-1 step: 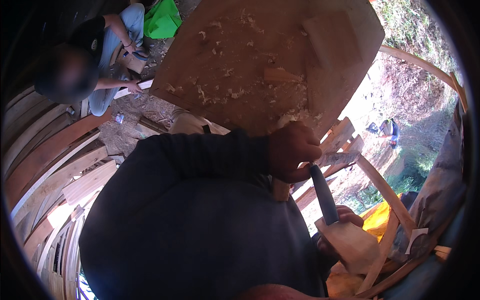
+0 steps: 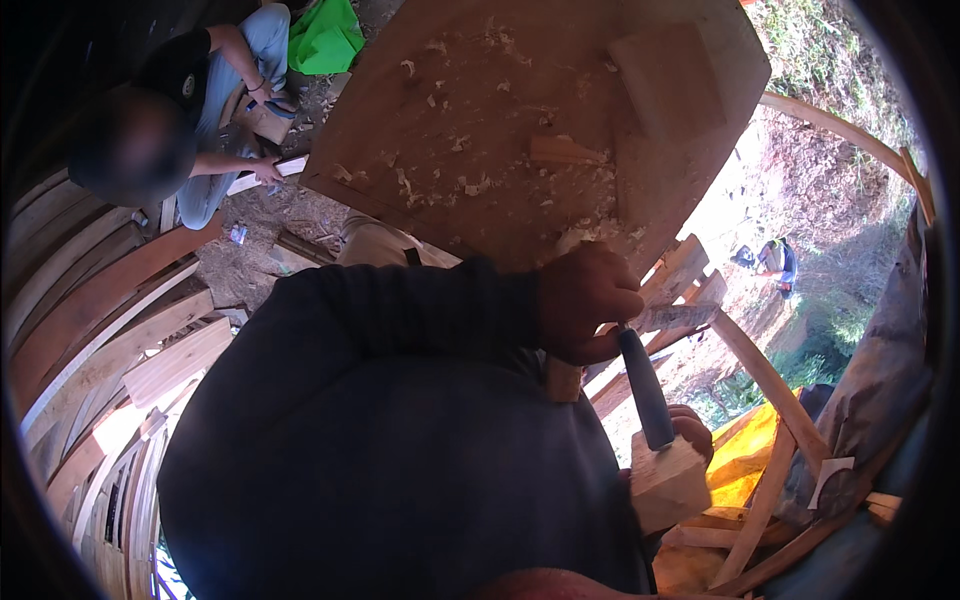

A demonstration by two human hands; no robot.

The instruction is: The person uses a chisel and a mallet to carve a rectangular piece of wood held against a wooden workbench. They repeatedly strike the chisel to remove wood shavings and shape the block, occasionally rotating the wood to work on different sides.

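My left hand (image 2: 588,300) is closed round the front of a chisel-like tool whose dark grey handle (image 2: 646,390) slants down toward me; its blade is hidden by the fingers. At the handle's butt end, a pale wooden block (image 2: 668,490) appears to touch it. Fingers of my right hand (image 2: 692,428) wrap the far side of that block, partly hidden behind it. A short wooden piece (image 2: 563,380) shows just below my left hand, against my dark top. Pale shavings (image 2: 585,238) lie beyond my left hand on a brown wooden board (image 2: 480,120).
On the board lie a small wood piece (image 2: 566,151) and curled shavings. Another person (image 2: 190,120) sits at the far left, hands near a timber strip. Stacked planks (image 2: 110,300) fill the left side. Slanted timbers (image 2: 770,380) and a yellow sheet (image 2: 745,455) stand at the right.
The wooden block in my right hand has shifted left and turned against the handle's end. My left hand and the tool have barely moved.
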